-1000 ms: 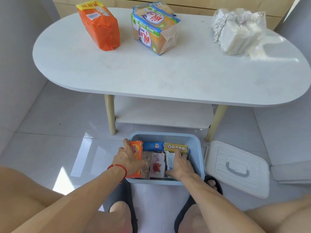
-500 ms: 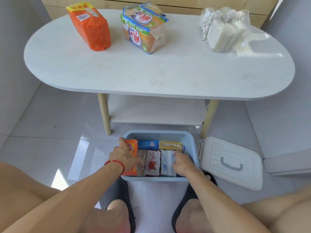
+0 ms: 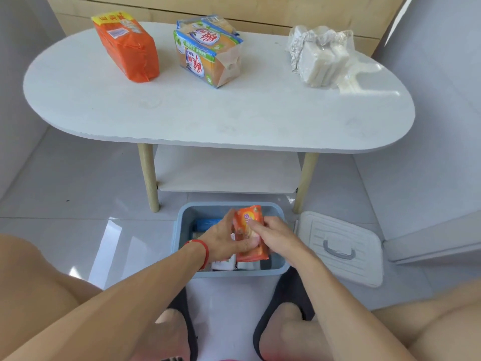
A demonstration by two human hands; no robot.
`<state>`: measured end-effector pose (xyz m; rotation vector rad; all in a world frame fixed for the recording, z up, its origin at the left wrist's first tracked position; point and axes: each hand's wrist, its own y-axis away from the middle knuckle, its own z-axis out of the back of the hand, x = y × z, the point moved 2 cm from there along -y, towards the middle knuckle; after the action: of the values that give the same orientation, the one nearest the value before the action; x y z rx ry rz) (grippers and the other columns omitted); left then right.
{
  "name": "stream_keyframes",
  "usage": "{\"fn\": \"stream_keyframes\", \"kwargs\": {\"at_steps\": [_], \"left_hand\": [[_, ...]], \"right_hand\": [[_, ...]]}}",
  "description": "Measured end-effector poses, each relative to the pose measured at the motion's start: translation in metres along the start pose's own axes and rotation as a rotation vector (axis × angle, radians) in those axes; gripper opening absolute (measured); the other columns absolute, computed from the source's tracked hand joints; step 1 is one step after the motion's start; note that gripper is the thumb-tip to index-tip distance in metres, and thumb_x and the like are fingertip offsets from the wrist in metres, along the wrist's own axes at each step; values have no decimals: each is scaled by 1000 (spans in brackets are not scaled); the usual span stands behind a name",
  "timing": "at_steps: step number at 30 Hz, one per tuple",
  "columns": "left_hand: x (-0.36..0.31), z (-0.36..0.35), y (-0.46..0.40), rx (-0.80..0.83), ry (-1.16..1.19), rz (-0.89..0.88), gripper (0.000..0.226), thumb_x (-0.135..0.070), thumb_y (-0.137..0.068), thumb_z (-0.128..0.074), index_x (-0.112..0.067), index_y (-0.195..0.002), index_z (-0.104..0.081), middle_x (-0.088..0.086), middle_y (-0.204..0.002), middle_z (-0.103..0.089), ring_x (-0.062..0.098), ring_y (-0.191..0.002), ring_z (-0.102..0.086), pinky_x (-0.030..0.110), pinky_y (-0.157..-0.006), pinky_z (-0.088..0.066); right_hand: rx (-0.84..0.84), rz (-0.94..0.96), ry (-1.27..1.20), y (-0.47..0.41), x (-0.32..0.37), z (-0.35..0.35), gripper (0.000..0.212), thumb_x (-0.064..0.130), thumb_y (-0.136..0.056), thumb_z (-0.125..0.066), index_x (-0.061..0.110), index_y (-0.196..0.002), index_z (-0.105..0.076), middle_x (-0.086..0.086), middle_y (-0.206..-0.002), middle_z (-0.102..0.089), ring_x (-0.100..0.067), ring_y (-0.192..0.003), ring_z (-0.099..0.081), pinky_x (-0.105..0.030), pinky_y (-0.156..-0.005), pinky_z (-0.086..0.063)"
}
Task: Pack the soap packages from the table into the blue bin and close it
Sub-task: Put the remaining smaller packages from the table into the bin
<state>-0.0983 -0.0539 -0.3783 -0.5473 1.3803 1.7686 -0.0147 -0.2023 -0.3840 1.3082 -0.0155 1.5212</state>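
The blue bin (image 3: 182,230) stands open on the floor between my feet and the table. Over its middle, my left hand (image 3: 223,241) and my right hand (image 3: 273,233) both grip a small orange soap packet (image 3: 250,230), lifted and tilted. Under my hands lie more packets, mostly hidden: a blue one (image 3: 208,224) at the back left, white ones (image 3: 225,264) at the near wall. On the white table (image 3: 208,118) sit an orange multipack (image 3: 127,46), a green-and-orange multipack (image 3: 208,50) and a clear-wrapped pack of white bars (image 3: 321,56). The white lid (image 3: 338,246) lies flat right of the bin.
The table has a lower shelf (image 3: 226,170) and wooden legs just behind the bin. My feet in dark slippers (image 3: 281,295) flank the bin's near side. Glossy floor tiles surround it, and a grey wall base (image 3: 429,243) stands at the right beyond the lid.
The orange packet, earlier standing at the bin's left side under my left hand, is now raised over the middle. My right hand left the white packets and took hold of it too.
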Motion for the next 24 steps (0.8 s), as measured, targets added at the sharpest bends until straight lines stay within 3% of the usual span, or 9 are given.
{"fn": "stream_keyframes", "kwargs": {"at_steps": [2,5,6,8,10,12,17,24], "left_hand": [[8,5,-3,-102,-299,12,83,-37,-86,-69,-28,-154,-21,3,-138,-54,17,-100,-64,29,-77,-58],[25,18,1,-410,-755,16,50,-24,-90,-60,-18,-138,-46,11,-133,-54,27,-121,-50,38,-100,-50],[31,22,4,-471,-863,28,47,-24,-91,-56,-16,-137,-46,14,-138,-49,29,-125,-45,39,-105,-45],[43,28,9,-493,-979,112,64,-17,-89,-54,-14,-148,-27,24,-154,-24,36,-132,-36,44,-109,-39],[55,30,13,-463,-954,214,85,-12,-89,-56,-16,-156,-3,27,-159,-3,39,-134,-34,48,-108,-41],[66,31,14,-412,-853,270,94,-9,-90,-58,-16,-157,8,26,-159,-1,37,-128,-41,46,-100,-49],[76,33,12,-374,-748,237,98,-1,-89,-58,-16,-157,11,26,-151,-15,34,-106,-59,43,-92,-55],[76,33,12,-355,-729,220,101,4,-87,-58,-18,-157,12,26,-155,-8,32,-98,-63,42,-91,-57]], "right_hand": [[-144,46,274,-2,-1,14,30,46,-98,-54,21,-90,-66,2,-85,-74,-14,-78,-72,-37,-74,-58],[-370,6,642,-3,-5,20,34,46,-99,-52,14,-108,-58,-6,-97,-70,-29,-91,-71,-46,-81,-59],[-413,-10,710,-3,-6,18,35,46,-99,-53,14,-111,-57,-7,-99,-69,-30,-92,-71,-44,-80,-59],[-445,5,836,-6,-7,7,28,41,-99,-57,15,-109,-60,-6,-97,-71,-29,-89,-71,-37,-71,-55],[-419,-1,954,-14,-10,-7,15,27,-98,-58,16,-107,-63,-6,-100,-72,-27,-91,-70,-34,-67,-48],[-349,-58,1026,-23,-14,-18,20,16,-97,-54,15,-115,-64,-6,-109,-71,-26,-98,-69,-33,-70,-47],[-202,-103,1120,-41,-21,-31,32,12,-97,-52,16,-127,-63,-5,-128,-65,-25,-116,-63,-33,-90,-51],[-167,-149,974,-29,-35,-45,25,18,-103,-55,10,-126,-63,-9,-122,-69,-25,-109,-67,-34,-88,-55]]}}
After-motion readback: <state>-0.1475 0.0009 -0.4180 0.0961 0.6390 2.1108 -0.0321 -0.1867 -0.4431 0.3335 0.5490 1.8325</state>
